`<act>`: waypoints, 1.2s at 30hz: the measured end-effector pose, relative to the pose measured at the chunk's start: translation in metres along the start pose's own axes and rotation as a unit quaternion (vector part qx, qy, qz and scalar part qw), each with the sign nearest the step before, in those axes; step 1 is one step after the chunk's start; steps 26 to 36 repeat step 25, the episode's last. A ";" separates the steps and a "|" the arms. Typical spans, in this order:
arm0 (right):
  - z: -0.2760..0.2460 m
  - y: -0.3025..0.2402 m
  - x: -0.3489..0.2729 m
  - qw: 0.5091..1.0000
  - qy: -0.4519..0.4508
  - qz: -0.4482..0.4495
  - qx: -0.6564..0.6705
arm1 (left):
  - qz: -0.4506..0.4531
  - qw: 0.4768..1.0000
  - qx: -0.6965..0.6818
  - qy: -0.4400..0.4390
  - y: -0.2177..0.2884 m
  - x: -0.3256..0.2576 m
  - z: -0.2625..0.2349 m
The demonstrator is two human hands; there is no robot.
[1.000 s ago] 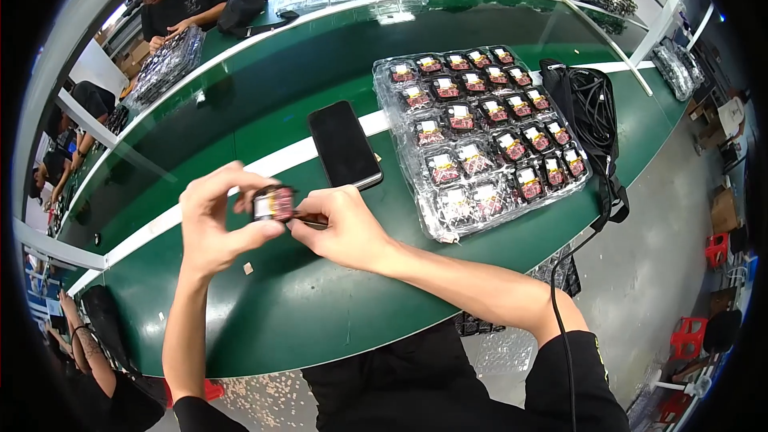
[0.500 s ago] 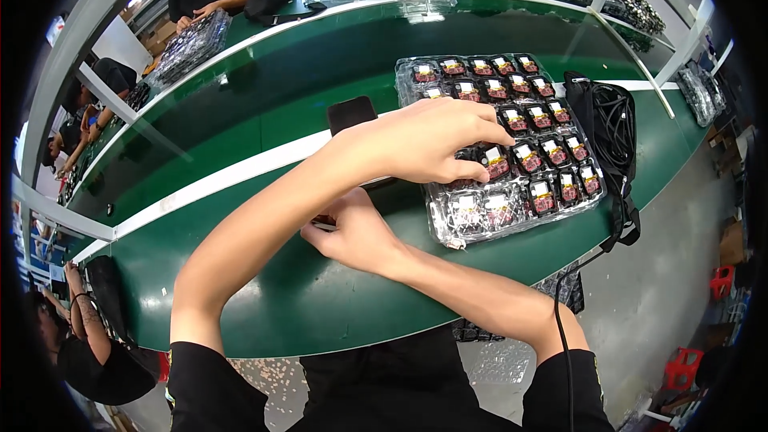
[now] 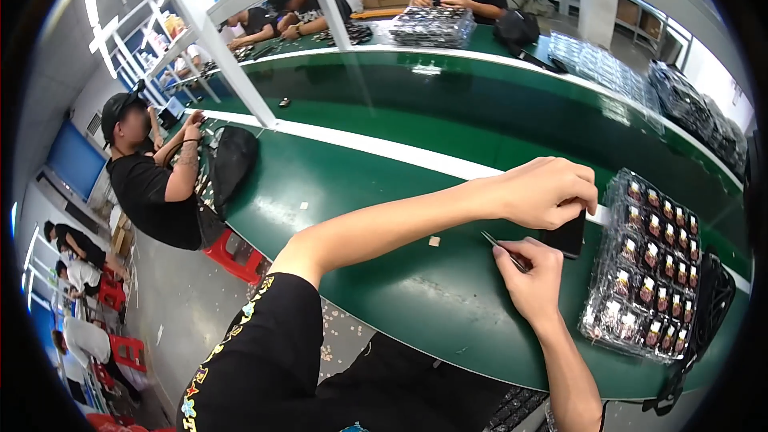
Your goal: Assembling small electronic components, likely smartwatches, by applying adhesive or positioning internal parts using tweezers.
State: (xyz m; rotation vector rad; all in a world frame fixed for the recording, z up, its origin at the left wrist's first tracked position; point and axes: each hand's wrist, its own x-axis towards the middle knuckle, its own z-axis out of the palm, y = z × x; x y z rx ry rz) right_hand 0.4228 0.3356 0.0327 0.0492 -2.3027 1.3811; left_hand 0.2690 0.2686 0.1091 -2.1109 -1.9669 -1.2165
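My left arm reaches across to the right, and my left hand hovers by the tray's left side with fingers curled together. Whatever lies between those fingertips is hidden. Lower down, my right hand is closed around slim, pointed tweezers, tip toward the far left. Under and beside the left hand lies a flat black phone-like slab. On the right stands a stack of clear plastic trays. Rows of small black rounded devices with coloured faces fill its top, apart from some near-left pockets that look clear.
The green table carries a small pale square. A black strapped bag lies right of the trays. At the left, a co-worker sits by another black bag. A white frame post rises beyond; more people work across the bench.
My view has swung left, so the trays appear farther right. My left hand has come back from over the trays and curled its fingers. The tweezers in my right hand now show.
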 end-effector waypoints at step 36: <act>0.001 0.015 -0.003 0.992 -0.029 0.118 -0.046 | -0.623 0.556 0.437 0.335 -0.243 -0.413 -0.313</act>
